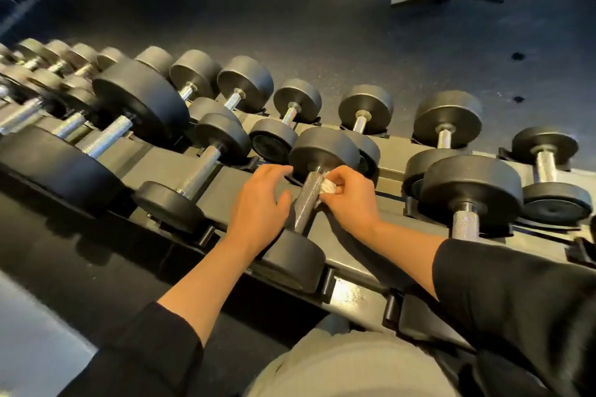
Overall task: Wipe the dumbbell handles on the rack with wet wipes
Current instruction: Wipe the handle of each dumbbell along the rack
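From the head view we see the right hand [348, 200] pinching a crumpled wet wipe [328, 186] against the knurled handle [307, 200] of a dumbbell at the rack's [180, 164] front edge; the left hand [258, 203] hovers just beside it, fingers loosely spread.

A crumpled white wet wipe [328, 186] presses against the knurled steel dumbbell handle [307, 196], lying on the rack [225, 184].
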Available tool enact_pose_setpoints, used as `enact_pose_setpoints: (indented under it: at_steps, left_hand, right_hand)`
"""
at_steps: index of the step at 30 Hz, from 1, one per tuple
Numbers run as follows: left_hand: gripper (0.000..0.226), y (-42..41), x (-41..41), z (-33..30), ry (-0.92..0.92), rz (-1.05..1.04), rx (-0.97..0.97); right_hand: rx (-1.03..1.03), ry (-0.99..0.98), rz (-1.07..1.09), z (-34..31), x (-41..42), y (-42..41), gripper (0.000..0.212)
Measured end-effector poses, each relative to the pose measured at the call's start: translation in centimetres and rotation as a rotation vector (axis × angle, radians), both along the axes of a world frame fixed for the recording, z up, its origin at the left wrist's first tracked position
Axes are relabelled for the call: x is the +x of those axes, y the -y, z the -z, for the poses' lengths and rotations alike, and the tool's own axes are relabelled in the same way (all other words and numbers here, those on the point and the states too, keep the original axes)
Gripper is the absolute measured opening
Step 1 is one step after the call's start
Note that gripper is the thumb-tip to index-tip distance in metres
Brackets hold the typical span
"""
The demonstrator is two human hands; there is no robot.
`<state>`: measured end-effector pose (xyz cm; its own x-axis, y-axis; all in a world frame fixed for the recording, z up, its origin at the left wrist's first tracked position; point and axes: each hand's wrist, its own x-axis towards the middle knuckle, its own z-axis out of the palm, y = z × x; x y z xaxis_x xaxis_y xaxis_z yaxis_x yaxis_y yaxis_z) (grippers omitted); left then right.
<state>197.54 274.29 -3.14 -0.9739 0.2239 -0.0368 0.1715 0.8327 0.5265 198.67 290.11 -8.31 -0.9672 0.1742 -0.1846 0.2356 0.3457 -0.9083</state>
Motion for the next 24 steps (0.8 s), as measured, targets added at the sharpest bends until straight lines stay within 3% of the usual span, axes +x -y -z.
enact_pose_setpoints:
  at_steps: [7,12,14,18,24]
  left_hand:
    - [0.043,0.2,2.2,-0.4,-0.016,-0.083,0.019]
    - [0.04,0.2,1.8,-0.5,-0.004,-0.083,0.063]
    - [0.039,0.3,1.8,-0.6,-0.008,-0.097,0.072]
    - [0.037,0.3,1.8,-0.7,-0.018,-0.116,0.072]
    - [0.035,0.2,1.8,-0.7,-0.031,-0.139,0.036]
  right_hand:
    - [-0.073,0.011,-0.116,-0.4,1.3,0.3,0.024]
    - [-0.073,0.107,-0.381,-1.3,2.4,0.3,0.016]
    - [-0.086,0.073,-0.325,-1.5,2.3,0.3,0.015]
    - [-0.044,-0.109,0.068,-1.5,1.2,-0.6,0.013]
    - [0.041,-0.084,-0.087,-0.3,0.6,0.1,0.025]
